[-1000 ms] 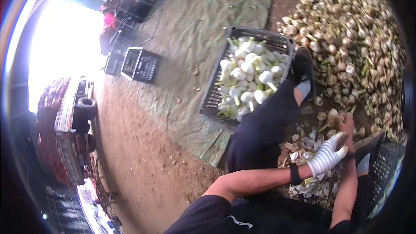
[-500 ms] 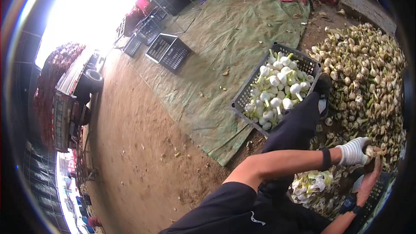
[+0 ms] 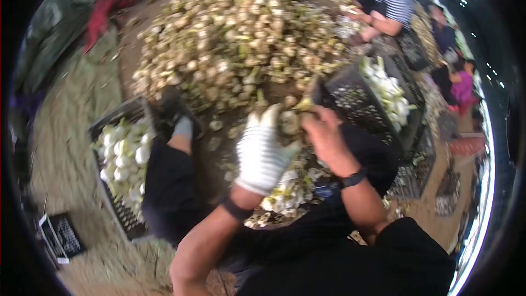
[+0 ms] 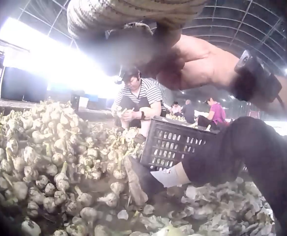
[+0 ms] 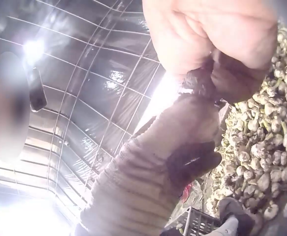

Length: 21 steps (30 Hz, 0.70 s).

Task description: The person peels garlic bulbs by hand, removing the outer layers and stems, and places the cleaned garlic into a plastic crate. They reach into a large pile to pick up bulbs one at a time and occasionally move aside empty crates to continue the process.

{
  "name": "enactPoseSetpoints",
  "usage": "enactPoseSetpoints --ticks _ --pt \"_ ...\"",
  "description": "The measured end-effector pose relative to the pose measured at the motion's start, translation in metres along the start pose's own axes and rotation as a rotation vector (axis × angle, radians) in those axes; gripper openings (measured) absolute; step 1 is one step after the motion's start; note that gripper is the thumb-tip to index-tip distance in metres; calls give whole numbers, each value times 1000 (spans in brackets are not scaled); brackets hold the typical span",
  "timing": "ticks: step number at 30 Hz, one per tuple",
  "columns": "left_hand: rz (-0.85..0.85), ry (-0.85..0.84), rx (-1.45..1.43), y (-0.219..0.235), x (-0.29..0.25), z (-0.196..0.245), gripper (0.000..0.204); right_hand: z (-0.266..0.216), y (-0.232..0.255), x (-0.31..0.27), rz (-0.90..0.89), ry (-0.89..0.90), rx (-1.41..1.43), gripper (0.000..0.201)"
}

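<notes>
In the head view my left hand, in a white striped glove, grips a dirty garlic bulb between fingers and thumb. My bare right hand faces it, its curled fingertips pinching at the yellowish stem end beside the bulb. From the right wrist, the bare right hand shows at the top, meeting the gloved left hand; the fingers hide most of the bulb there. The left wrist view shows the glove blurred at the top. Below the hands lie peeled garlic skins.
A large pile of unpeeled garlic spreads in front. At the left stands a black crate of white bulbs; another crate with white garlic tilts at the right. A person in a striped shirt sits beyond it.
The head view has swung right, bringing the pile to the middle and other people into sight. My hands came together at the garlic bulb and remain close to each other.
</notes>
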<state>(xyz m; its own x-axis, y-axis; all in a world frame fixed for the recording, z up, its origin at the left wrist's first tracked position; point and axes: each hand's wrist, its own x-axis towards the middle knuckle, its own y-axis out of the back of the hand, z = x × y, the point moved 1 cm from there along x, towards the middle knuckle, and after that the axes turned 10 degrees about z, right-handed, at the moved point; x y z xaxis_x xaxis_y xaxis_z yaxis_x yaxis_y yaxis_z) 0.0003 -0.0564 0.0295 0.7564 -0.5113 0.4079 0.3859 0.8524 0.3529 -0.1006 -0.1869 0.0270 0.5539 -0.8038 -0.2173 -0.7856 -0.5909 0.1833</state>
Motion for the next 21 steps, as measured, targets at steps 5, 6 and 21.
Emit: enactPoseSetpoints --ticks 5,6,21 --pt "-1 36 40 -5 -6 3 62 7 -11 1 35 -79 252 15" --pt "27 21 -1 -5 -6 3 61 11 -13 1 37 -77 257 15" --pt "-240 686 -908 -6 -15 -13 59 8 -16 -28 -160 75 639 36"
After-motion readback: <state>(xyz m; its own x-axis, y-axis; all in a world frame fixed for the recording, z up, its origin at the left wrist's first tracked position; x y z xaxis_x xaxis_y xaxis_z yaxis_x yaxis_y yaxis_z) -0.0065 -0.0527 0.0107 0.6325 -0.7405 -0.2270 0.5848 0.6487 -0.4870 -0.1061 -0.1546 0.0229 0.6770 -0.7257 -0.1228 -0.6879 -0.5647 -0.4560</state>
